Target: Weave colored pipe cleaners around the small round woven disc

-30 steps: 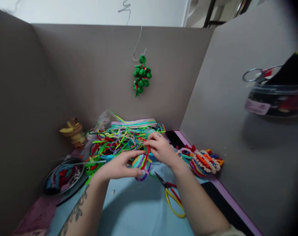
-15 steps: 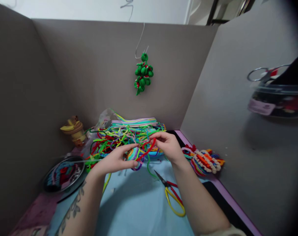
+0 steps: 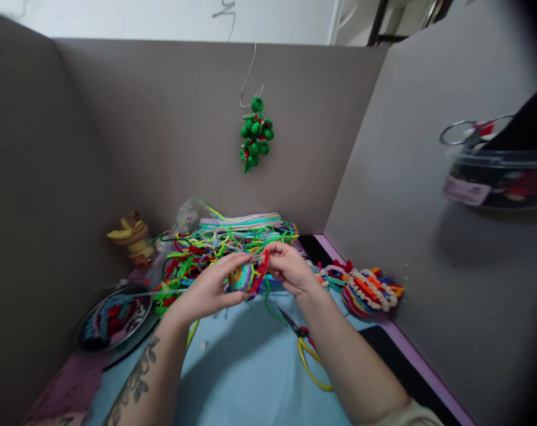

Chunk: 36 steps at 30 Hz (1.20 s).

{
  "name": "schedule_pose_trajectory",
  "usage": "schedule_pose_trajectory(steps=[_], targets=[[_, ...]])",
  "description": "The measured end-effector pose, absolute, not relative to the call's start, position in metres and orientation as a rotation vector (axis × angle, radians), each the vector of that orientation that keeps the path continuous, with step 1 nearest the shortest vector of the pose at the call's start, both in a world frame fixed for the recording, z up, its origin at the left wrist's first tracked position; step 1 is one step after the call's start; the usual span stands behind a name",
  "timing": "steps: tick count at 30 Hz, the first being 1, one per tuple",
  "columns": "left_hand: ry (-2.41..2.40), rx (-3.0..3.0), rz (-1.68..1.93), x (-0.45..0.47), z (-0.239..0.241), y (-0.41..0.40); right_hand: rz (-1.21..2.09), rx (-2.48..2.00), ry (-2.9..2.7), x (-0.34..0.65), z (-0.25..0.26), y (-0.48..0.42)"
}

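Note:
My left hand [image 3: 217,283] is closed around a small rainbow-coloured round piece [image 3: 242,277] that looks made of coiled pipe cleaners. Its thumb presses the lower edge while the fingers curve over the top. A red pipe cleaner [image 3: 262,271] runs along the right side of that piece, and my right hand [image 3: 287,266] pinches its upper end. Behind both hands spreads a tangled heap of many-coloured pipe cleaners [image 3: 197,244]. Scissors [image 3: 300,332] with one yellow and one red handle lie on the blue cloth, partly behind my right forearm.
At the right lies a bundle of colourful braided pieces [image 3: 370,293]. On the left stand a round metal tray [image 3: 84,337] and a yellow-brown pot-like figure [image 3: 135,239]. Grey panels enclose the table; a green ornament [image 3: 256,136] hangs at the back, a clear container [image 3: 499,177] on the right.
My right hand has shifted slightly left and down, bringing the red pipe cleaner more upright against the round piece. The left hand has turned the piece so its striped face shows more.

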<state>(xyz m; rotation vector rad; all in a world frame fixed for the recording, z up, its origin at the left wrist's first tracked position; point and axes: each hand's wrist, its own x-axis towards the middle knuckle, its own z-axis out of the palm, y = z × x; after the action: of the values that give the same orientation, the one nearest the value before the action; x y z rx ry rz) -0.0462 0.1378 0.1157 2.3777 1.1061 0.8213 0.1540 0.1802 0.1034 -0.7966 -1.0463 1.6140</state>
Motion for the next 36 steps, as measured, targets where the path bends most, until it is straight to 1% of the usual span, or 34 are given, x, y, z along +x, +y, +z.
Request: schedule_pose_trajectory(steps=[7, 10, 15, 19, 22, 26, 36], targets=[[1.122, 2.499, 0.896, -0.043, 0.116, 0.138, 1.501, -0.823, -1.329, 0.156, 0.109, 0.172], [1.135, 2.497, 0.904, -0.042, 0.115, 0.14, 1.395, -0.818, -1.461, 0.157, 0.106, 0.174], [1.205, 2.433, 0.972, -0.043, 0.108, 0.145, 0.948, -0.811, -1.639, 0.15, 0.096, 0.174], [1.323, 2.35, 1.104, -0.045, 0.104, 0.15, 0.567, -0.809, -1.724, 0.147, 0.093, 0.171], [1.41, 2.251, 1.202, -0.044, 0.106, 0.15, 0.394, -0.757, -1.81, 0.149, 0.097, 0.168], [1.454, 2.199, 1.248, -0.042, 0.109, 0.149, 0.307, -0.692, -1.95, 0.151, 0.103, 0.164], [1.364, 2.377, 1.185, -0.043, 0.107, 0.146, 0.267, -0.79, -2.16, 0.154, 0.103, 0.166]])
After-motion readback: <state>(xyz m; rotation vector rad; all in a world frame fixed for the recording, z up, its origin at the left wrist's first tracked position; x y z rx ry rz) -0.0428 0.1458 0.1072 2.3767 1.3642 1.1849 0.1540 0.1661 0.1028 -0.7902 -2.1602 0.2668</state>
